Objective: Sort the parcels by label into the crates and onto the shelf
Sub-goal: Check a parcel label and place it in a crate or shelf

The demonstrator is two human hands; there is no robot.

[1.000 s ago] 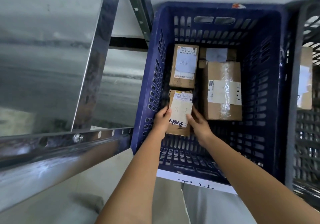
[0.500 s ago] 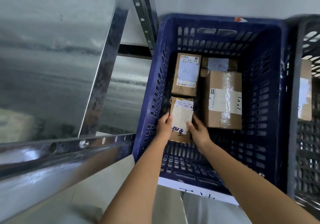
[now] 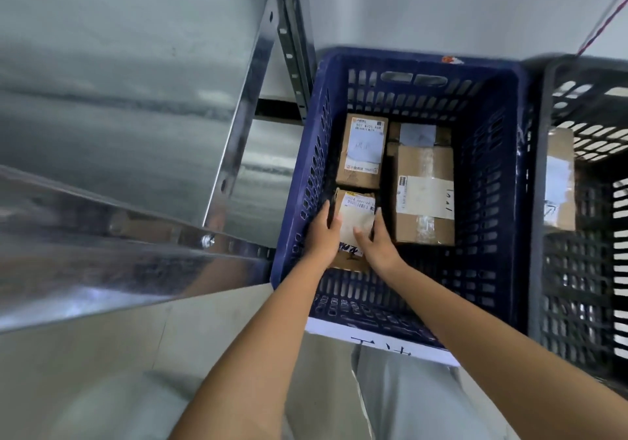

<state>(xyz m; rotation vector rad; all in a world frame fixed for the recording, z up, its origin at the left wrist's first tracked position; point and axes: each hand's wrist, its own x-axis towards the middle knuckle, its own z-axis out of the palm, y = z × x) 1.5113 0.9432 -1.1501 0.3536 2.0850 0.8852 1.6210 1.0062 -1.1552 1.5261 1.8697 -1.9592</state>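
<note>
down in the blue crate point(image 3: 492, 174), against its left wall, a small brown parcel point(image 3: 356, 217) with a white label sits between both of the person's hands. the left hand point(image 3: 321, 235) lies along the parcel's left edge, fingers stretched forward between the cardboard and the crate wall, thumb over the top face. the right hand point(image 3: 379, 244) covers the near right part of the parcel, its fingers laid fairly straight along the right edge and its thumb across the label. whether the parcel rests on the crate floor or is held just above it, i cannot tell.

just beyond it, touching or nearly so, is a tall narrow parcel point(image 3: 362, 151) with a printed label and a pale patch on it. to the right lies a larger taped box point(image 3: 424, 195) with a white label, and behind that a smaller box point(image 3: 418, 134) peeks out with a pale sticker on top.

a white strip with handwriting point(image 3: 380, 344) runs along the crate's near rim. beside the blue crate on the right stands a dark grey crate point(image 3: 584, 269) with a cardboard parcel point(image 3: 559, 181) leaning inside it. on the left rises a metal shelf point(image 3: 119, 134), its shiny boards and slotted upright close against the blue crate.
</note>
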